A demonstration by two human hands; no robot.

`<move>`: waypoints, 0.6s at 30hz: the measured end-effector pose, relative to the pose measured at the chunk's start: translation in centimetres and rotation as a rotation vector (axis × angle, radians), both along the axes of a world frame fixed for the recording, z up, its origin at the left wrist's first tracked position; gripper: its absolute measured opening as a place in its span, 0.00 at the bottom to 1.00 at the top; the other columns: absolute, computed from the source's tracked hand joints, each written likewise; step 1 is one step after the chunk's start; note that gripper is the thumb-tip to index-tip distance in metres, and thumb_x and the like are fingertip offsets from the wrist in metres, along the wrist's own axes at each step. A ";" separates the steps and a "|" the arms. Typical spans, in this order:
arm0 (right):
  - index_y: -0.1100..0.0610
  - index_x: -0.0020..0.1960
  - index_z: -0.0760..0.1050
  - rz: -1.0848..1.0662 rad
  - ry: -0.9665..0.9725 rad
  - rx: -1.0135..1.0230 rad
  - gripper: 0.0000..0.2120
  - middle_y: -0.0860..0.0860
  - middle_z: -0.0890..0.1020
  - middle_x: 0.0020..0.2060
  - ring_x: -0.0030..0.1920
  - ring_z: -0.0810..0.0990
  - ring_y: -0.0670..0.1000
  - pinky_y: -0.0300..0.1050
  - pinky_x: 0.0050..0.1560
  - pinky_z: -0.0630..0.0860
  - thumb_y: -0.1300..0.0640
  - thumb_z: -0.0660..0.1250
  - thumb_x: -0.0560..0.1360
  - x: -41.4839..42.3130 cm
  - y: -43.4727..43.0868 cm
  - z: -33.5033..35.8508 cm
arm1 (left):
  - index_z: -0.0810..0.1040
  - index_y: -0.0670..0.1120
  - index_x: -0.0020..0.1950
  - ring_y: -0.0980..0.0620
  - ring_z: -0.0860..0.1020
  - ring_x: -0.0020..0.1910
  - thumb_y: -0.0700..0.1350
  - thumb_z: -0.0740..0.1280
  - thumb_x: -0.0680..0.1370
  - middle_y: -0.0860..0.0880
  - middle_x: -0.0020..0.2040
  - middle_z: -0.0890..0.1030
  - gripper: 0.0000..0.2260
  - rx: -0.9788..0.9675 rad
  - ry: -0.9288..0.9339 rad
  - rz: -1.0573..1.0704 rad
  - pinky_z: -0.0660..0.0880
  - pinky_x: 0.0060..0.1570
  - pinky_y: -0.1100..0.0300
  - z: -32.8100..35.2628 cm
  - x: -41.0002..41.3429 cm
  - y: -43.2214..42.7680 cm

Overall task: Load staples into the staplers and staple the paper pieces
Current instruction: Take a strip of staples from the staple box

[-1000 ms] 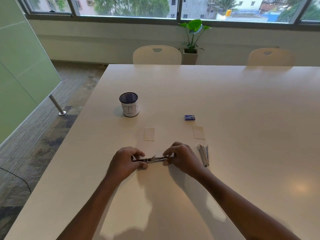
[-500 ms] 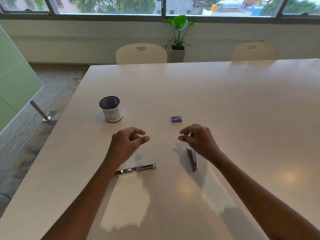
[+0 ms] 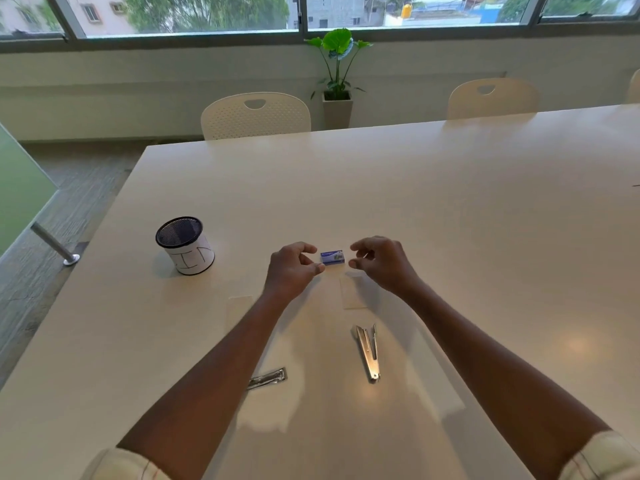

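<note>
Head cam looking down at the table [image 3: 450, 209], mesh cup [image 3: 185, 245] sitting far left, left hand [image 3: 291, 268] half curled, touching the staple box [image 3: 332, 257] from the left, right hand [image 3: 382, 263] pinching in just beside it, neither gripping it, papers [image 3: 353, 292] lying below, staplers [image 3: 369, 353] resting nearer.

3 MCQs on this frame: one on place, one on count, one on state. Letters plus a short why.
1. Where is the staple box?
A. between both hands
B. inside the mesh cup
C. beside the plant

2. How many staplers lie on the table?
A. one
B. two
C. four

3. What state is the right-side stapler in?
A. splayed open
C. held in a hand
B. standing upright

Key: 1 A, it sits between the left hand and right hand. 2 B, the left-side stapler makes two. 3 A, its arms form a V.
</note>
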State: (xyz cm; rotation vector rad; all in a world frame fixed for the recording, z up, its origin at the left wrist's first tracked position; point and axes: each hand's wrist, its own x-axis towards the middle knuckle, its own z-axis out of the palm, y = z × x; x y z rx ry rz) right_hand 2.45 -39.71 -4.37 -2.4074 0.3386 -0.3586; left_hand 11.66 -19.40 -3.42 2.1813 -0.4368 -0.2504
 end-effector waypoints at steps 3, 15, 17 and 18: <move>0.59 0.68 0.84 0.027 0.035 0.024 0.21 0.54 0.86 0.54 0.49 0.84 0.50 0.43 0.53 0.82 0.59 0.81 0.76 1.4 -0.1 -0.5 | 0.84 0.47 0.68 0.52 0.84 0.45 0.44 0.82 0.75 0.51 0.43 0.85 0.22 0.013 -0.022 -0.014 0.81 0.52 0.57 -0.9 0.8 -1.4; 0.59 0.59 0.88 0.048 0.056 0.037 0.14 0.55 0.84 0.51 0.48 0.83 0.54 0.54 0.53 0.82 0.61 0.81 0.74 3.1 -0.4 -1.7 | 0.89 0.50 0.61 0.51 0.86 0.48 0.43 0.81 0.74 0.46 0.51 0.90 0.15 0.087 -0.093 -0.014 0.83 0.53 0.56 -1.9 1.8 -3.4; 0.59 0.59 0.87 0.063 0.060 0.028 0.14 0.55 0.84 0.51 0.48 0.83 0.54 0.53 0.52 0.82 0.61 0.81 0.75 3.1 -0.4 -1.7 | 0.90 0.50 0.59 0.49 0.87 0.50 0.41 0.80 0.75 0.46 0.53 0.90 0.13 0.102 -0.100 -0.004 0.83 0.54 0.55 -1.9 1.7 -3.5; 0.59 0.60 0.87 0.069 0.062 0.025 0.14 0.55 0.84 0.51 0.49 0.83 0.54 0.53 0.53 0.82 0.61 0.81 0.75 3.1 -0.4 -1.7 | 0.90 0.50 0.59 0.48 0.87 0.51 0.41 0.80 0.75 0.45 0.53 0.90 0.13 0.109 -0.100 -0.001 0.84 0.55 0.54 -1.9 1.7 -3.6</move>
